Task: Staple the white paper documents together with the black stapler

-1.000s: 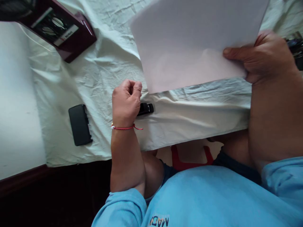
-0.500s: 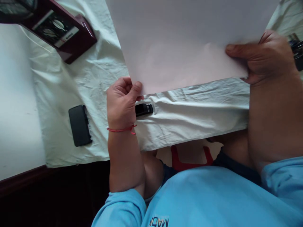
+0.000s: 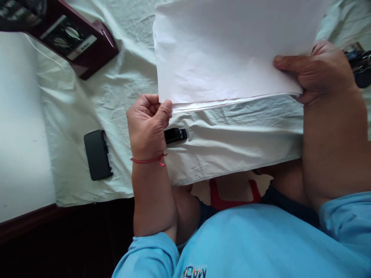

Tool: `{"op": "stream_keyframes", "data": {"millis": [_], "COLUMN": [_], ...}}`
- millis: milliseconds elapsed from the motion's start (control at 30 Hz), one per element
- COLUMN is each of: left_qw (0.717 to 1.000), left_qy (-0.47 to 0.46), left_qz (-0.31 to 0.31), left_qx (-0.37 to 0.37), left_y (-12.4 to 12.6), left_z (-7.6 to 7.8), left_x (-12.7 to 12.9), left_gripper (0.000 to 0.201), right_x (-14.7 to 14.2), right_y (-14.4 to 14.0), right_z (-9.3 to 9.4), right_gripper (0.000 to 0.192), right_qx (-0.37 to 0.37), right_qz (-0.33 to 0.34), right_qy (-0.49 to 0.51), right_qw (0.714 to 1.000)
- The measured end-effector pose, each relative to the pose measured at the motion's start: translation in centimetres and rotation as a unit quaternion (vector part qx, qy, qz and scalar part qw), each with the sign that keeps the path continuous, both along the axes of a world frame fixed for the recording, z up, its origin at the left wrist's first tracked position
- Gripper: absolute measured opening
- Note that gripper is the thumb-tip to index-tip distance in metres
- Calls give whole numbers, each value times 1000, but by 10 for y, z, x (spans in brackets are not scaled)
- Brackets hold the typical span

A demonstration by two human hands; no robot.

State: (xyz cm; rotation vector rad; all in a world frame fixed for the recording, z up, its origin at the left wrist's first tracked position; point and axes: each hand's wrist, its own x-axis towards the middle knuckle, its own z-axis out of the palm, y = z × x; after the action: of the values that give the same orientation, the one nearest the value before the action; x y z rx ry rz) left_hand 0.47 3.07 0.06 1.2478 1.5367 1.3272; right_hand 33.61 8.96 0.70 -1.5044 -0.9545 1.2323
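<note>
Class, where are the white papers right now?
In the head view, the papers are at the top, right of centre, held between the left hand and right hand, above the cloth.

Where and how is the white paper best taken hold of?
Pinch the paper at its two near corners, coming from left and right, thumbs on top. It is wide, thin and layered, with its near edges uneven, so a single pinch would likely let sheets slip.

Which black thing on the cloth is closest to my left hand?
The small black object just right of your left hand, partly hidden by it. The flat black rectangle lies farther left; the dark items sit past your right hand.
</note>
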Motion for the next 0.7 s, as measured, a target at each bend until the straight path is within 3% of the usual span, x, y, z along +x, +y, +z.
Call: {"op": "stream_keyframes", "data": {"millis": [300,433,600,700], "left_qw": [998,1000,997,998], "left_qy": [-3,-3,58,53], "left_qz": [56,25,44,25], "left_qx": [-23,-16,-6,2], "left_y": [0,2,1,-1], "left_z": [3,1,-2,-2], "left_x": [-1,-4,-12,-16], "left_gripper": [67,59,42,46], "right_x": [5,6,3,2], "right_y": [3,2,-2,-3], "right_z": [-10,-10,-4,-3], "right_gripper": [31,37,40,36], "right_qx": [24,42,9,15], "right_qz": [-5,9,10,13], "right_qy": [49,59,44,44], "right_qw": [998,997,999,999]}}
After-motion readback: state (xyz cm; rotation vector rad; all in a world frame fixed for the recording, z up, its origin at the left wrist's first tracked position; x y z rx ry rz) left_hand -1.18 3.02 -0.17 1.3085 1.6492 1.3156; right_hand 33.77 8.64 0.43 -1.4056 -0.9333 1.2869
